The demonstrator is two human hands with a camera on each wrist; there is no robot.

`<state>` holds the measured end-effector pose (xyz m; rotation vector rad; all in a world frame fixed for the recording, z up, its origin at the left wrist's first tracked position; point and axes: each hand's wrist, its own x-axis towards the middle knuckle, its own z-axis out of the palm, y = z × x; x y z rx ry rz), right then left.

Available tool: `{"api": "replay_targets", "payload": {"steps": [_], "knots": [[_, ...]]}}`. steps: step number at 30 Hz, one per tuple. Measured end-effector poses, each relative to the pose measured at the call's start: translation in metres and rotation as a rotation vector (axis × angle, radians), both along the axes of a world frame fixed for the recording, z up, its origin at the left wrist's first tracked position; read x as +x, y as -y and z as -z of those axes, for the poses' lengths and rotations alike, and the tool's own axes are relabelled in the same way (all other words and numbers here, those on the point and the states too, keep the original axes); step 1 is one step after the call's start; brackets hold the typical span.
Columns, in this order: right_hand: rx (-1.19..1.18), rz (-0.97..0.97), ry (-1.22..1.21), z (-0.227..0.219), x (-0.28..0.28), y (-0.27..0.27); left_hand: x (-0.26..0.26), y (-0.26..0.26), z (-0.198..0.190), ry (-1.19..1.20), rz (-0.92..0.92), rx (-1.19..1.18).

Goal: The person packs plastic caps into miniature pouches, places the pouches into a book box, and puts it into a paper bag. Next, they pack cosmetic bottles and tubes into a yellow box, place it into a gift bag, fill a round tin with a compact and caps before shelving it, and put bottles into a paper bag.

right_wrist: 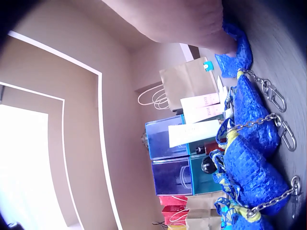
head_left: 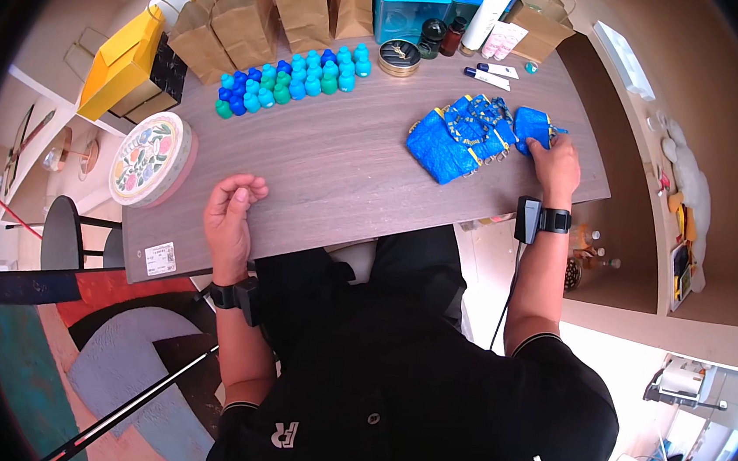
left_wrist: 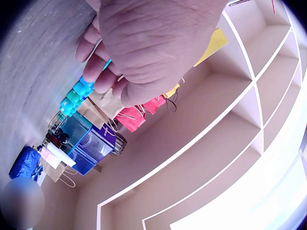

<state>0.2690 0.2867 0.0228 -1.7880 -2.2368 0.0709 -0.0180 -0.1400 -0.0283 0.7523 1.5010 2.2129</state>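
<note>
At the right of the table, my right hand [head_left: 557, 170] grips a small blue woven-plastic mini bag [head_left: 531, 122] between thumb and fingers. In the right wrist view the held mini bag [right_wrist: 241, 53] shows at the fingertips, partly hidden by the hand. Just left of it stand several more blue mini bags [head_left: 442, 152] in a tight row, with yellow-and-blue straps and metal chains ending in clips [right_wrist: 286, 134]. My left hand [head_left: 234, 219] is over the table's front-left part, fingers loosely bent and holding nothing.
Rows of small blue and green duck-like figures [head_left: 296, 82] stand mid-back. Behind are brown paper bags [head_left: 246, 31] and blue plastic boxes [head_left: 411, 19]. A round floral tin [head_left: 149, 159] sits left. Tubes [head_left: 488, 78] and a round black compact [head_left: 399, 56] lie back right.
</note>
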Motion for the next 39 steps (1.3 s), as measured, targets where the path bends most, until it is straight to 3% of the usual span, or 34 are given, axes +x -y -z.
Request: {"api": "replay_targets", "payload": {"steps": [5,7,9,13,15,18,20,21,23,27,29,33,35,37,39], "knots": [[0.131,-0.076,-0.201,0.011,0.01,-0.003,-0.001,0.001,0.003,0.006,-0.003,0.003],[0.35,-0.113,-0.381,0.004,0.015,0.0,0.0,0.0,0.002,-0.007,-0.005,-0.006],[0.504,-0.281,-0.691,-0.009,0.015,0.009,0.002,0.001,0.002,-0.028,-0.024,-0.03],[0.602,-0.423,-0.94,-0.048,0.004,0.039,0.001,0.0,0.003,-0.037,-0.014,-0.028],[0.404,-0.569,-1.278,-0.055,-0.008,0.056,0.004,-0.002,-0.003,-0.044,-0.019,-0.031],[0.26,-0.647,-1.238,-0.073,-0.04,0.112,0.012,-0.01,-0.009,-0.094,0.002,-0.136],[0.156,-0.882,-1.222,-0.073,-0.063,0.145,0.019,-0.021,-0.011,-0.106,0.146,-0.08],[0.135,-0.97,-1.196,-0.069,-0.076,0.158,0.026,-0.026,-0.013,-0.107,0.134,-0.087],[0.089,-1.122,-1.103,-0.06,-0.095,0.183,0.042,-0.039,-0.027,0.054,0.25,0.026],[-0.021,-1.365,-1.069,-0.044,-0.119,0.222,0.054,-0.048,-0.025,0.289,0.302,0.1],[-0.061,-1.386,-1.052,-0.039,-0.12,0.23,0.048,-0.048,-0.015,0.311,0.35,0.233],[-0.112,-1.419,-0.95,-0.035,-0.118,0.229,0.038,-0.04,0.0,0.183,0.214,0.157],[-0.099,-1.431,-0.911,-0.039,-0.117,0.225,0.031,-0.037,0.009,0.224,0.27,0.219],[-0.082,-1.443,-0.872,-0.044,-0.116,0.222,0.029,-0.037,0.012,0.119,0.146,0.13],[-0.12,-1.433,-0.869,-0.046,-0.116,0.222,0.028,-0.032,0.01,0.058,0.166,0.099]]}}
